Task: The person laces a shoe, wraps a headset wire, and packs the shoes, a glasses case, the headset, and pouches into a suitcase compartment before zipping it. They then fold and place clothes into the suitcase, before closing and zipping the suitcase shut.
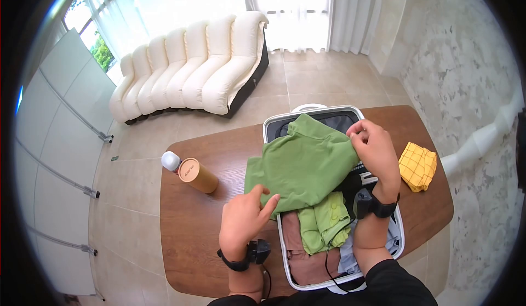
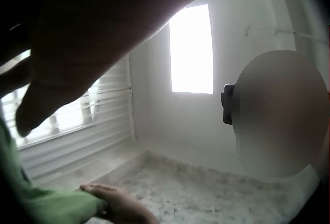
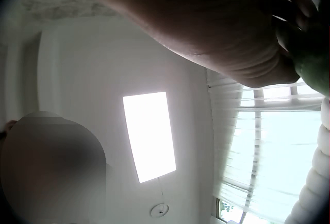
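Note:
A folded green shirt [image 1: 309, 163] is spread over the far part of an open suitcase [image 1: 402, 240] and overhangs its left side. At the shirt's right edge my right hand [image 1: 378, 152] pinches the cloth between thumb and fingers; in the right wrist view, fingers curl by the green fabric [image 3: 314, 67]. My left hand [image 1: 241, 221] is at the shirt's near left edge, thumb and forefinger spread apart over it. Inside the suitcase's near half lie a light green buttoned garment [image 1: 323, 224], a brownish-pink garment [image 1: 312, 265] and a pale blue cloth [image 1: 348, 259].
The suitcase lies on a brown wooden table [image 1: 192, 240]. Left of it stand a tan cylindrical canister [image 1: 203, 177] and a white-capped container [image 1: 170, 161]. To the right is a folded yellow checked cloth [image 1: 418, 166]. A cream sofa [image 1: 189, 65] stands beyond the table.

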`<state>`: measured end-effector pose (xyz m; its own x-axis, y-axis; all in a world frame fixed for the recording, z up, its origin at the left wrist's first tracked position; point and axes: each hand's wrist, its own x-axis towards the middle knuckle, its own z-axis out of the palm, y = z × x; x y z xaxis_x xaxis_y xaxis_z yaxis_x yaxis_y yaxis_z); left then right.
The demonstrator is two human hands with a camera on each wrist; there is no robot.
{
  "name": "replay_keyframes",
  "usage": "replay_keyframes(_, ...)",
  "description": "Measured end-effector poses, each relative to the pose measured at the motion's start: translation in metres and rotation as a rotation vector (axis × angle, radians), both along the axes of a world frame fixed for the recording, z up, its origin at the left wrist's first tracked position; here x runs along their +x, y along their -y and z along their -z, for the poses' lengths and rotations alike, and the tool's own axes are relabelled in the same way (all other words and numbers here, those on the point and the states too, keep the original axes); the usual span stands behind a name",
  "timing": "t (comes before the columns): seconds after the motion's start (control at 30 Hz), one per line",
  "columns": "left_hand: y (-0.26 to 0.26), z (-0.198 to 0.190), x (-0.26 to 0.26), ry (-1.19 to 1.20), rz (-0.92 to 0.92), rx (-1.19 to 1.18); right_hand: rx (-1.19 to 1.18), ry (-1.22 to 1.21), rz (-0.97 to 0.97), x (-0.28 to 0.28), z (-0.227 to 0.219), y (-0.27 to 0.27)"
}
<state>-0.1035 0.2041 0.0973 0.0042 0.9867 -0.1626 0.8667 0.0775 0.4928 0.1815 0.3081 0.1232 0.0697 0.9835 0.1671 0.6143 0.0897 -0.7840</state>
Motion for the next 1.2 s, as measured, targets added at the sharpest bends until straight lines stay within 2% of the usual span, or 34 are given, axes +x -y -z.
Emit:
replay_keyframes(0.07, -0.005, 0.007, 0.005, 0.028, 0.009, 0.036, -0.027, 0.243, -0.064, 0.01, 0.005, 0.0)
replay_keyframes(0.1, -0.012, 0.026, 0.006, 0.018, 0.026, 0.171, -0.031, 0.244, -0.066, 0.012, 0.006, 0.002)
replay_keyframes(0.13, -0.018, 0.041, 0.006, 0.007, 0.044, 0.307, -0.034, 0.343, 0.035, 0.012, 0.006, 0.004)
replay_keyframes(0.17, -0.025, 0.05, 0.007, 0.006, 0.044, 0.307, -0.036, 0.442, 0.136, 0.013, 0.005, 0.006)
replay_keyframes(0.3, -0.059, 0.077, 0.008, 0.126, -0.007, 0.484, -0.062, 0.35, 0.213, 0.011, -0.005, 0.002)
replay_keyframes(0.33, -0.065, 0.085, 0.008, 0.148, -0.011, 0.563, -0.077, 0.309, 0.149, 0.011, 0.001, -0.003)
replay_keyframes(0.4, -0.073, 0.099, 0.006, 0.152, 0.018, 0.562, -0.134, 0.294, 0.034, 0.012, 0.014, -0.016)
replay_keyframes(0.43, -0.075, 0.103, 0.005, 0.157, 0.043, 0.564, -0.136, 0.291, 0.039, 0.015, 0.029, -0.027)
replay_keyframes(0.5, -0.079, 0.105, 0.007, 0.202, 0.067, 0.536, -0.133, 0.4, -0.107, 0.022, 0.061, -0.049)
replay_keyframes(0.6, -0.079, 0.103, 0.011, 0.258, 0.076, 0.477, -0.191, 0.377, -0.102, 0.02, 0.079, -0.061)
replay_keyframes(0.67, -0.077, 0.104, 0.012, 0.265, 0.068, 0.447, -0.197, 0.35, -0.096, 0.018, 0.08, -0.064)
replay_keyframes(0.73, -0.079, 0.11, 0.012, 0.22, -0.012, 0.462, -0.3, 0.258, -0.075, 0.018, 0.076, -0.067)
replay_keyframes(0.87, -0.079, 0.115, 0.007, 0.183, -0.071, 0.463, -0.364, 0.284, -0.131, 0.019, 0.074, -0.069)
replay_keyframes(0.93, -0.08, 0.118, 0.004, 0.208, -0.066, 0.538, -0.194, 0.271, -0.18, 0.018, 0.071, -0.068)
replay_keyframes(1.07, -0.076, 0.11, 0.002, 0.193, -0.034, 0.484, -0.132, 0.184, -0.197, 0.012, 0.054, -0.06)
replay_keyframes(1.2, -0.068, 0.084, 0.0, 0.23, -0.018, 0.414, -0.006, 0.043, -0.273, 0.012, 0.05, -0.055)
